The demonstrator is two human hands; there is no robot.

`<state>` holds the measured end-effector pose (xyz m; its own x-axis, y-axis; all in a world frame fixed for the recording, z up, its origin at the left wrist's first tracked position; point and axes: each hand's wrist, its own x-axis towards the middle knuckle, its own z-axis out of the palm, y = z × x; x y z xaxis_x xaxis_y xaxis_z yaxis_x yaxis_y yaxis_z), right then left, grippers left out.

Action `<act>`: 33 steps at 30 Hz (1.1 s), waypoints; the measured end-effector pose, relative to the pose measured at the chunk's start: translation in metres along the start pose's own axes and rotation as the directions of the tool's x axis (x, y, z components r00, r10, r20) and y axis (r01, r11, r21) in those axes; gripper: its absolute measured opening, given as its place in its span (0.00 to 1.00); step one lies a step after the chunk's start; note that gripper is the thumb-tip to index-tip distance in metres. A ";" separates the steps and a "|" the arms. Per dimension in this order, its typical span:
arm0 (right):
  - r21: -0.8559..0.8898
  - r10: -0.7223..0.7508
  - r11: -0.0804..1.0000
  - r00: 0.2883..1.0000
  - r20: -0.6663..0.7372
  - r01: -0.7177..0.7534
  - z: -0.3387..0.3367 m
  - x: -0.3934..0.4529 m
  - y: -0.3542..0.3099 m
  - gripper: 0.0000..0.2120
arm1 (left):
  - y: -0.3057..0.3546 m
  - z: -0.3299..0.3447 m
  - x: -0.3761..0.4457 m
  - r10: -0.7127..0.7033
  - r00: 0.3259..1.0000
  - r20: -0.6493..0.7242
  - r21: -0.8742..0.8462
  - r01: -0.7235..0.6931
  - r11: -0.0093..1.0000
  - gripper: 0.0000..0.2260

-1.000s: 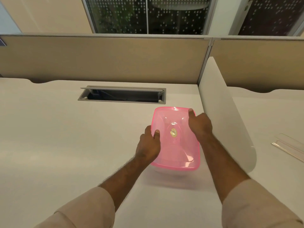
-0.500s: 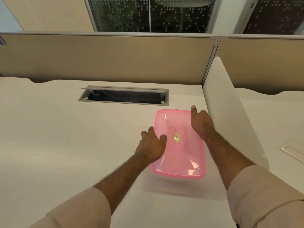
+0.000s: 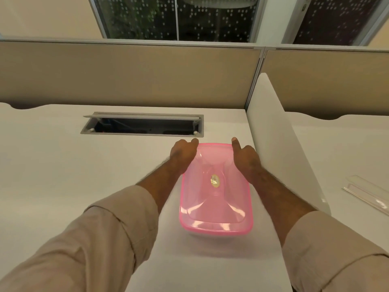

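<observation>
A pink translucent container (image 3: 214, 205) with its lid on stands on the white desk (image 3: 52, 165), close to the desk's right end. A small gold sticker (image 3: 214, 181) shows at the lid's middle. My left hand (image 3: 183, 152) grips the far left corner of the lid, thumb lying along the far rim. My right hand (image 3: 246, 159) grips the far right corner, thumb pointing away from me on top of the lid and fingers curled down the side. The fingertips of both hands are hidden.
An open grey cable hatch (image 3: 143, 125) is cut into the desk just beyond the container. A white divider panel (image 3: 280, 148) rises right beside the container. A beige partition (image 3: 126, 76) closes the back. A clear plastic piece (image 3: 366, 192) lies on the neighbouring desk.
Both hands have slid along the lid from its middle sides to its far corners. The container itself has stayed in place on the desk.
</observation>
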<state>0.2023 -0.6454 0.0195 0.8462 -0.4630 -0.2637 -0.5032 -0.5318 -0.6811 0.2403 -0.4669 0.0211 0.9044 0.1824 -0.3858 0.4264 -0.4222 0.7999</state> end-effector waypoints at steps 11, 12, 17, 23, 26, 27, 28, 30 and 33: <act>-0.035 0.104 0.994 0.994 -0.016 -0.105 0.003 0.000 -0.002 0.38 | -0.002 0.002 -0.002 0.187 0.974 -0.126 0.283 -0.146 0.948 0.16; -0.043 0.107 0.993 0.994 -0.032 -0.108 0.003 0.000 -0.002 0.39 | -0.003 0.003 -0.005 0.238 0.961 -0.144 0.322 -0.182 0.929 0.17; -0.036 0.111 0.993 0.993 -0.046 -0.112 0.003 0.001 -0.003 0.37 | 0.000 0.006 -0.013 0.348 0.929 -0.122 0.374 -0.282 0.884 0.14; 0.025 0.144 0.989 0.990 0.008 -0.144 0.002 0.007 0.000 0.35 | 0.002 0.005 -0.013 0.333 0.939 -0.080 0.372 -0.282 0.884 0.17; 0.031 0.142 0.989 0.990 0.017 -0.143 0.001 0.008 0.000 0.35 | 0.003 0.005 -0.012 0.325 0.943 -0.069 0.383 -0.276 0.882 0.17; 0.037 0.145 0.989 0.989 0.022 -0.145 0.001 0.009 -0.001 0.34 | 0.003 0.005 -0.012 0.320 0.945 -0.064 0.384 -0.273 0.882 0.17; 0.039 0.148 0.988 0.989 0.028 -0.149 0.001 0.009 -0.001 0.34 | 0.003 0.005 -0.012 0.318 0.946 -0.060 0.386 -0.272 0.881 0.17; 0.042 0.159 0.986 0.987 0.038 -0.161 0.002 0.012 0.000 0.34 | 0.004 0.005 -0.012 0.317 0.947 -0.051 0.386 -0.274 0.881 0.17; 0.041 0.188 0.981 0.982 0.036 -0.189 0.001 0.012 -0.002 0.34 | 0.004 0.006 -0.010 0.319 0.947 -0.044 0.378 -0.280 0.882 0.17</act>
<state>0.2133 -0.6494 0.0167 0.7425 -0.5288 -0.4112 -0.6465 -0.4052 -0.6463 0.2329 -0.4753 0.0253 0.9930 0.0772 -0.0898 0.1169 -0.7595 0.6399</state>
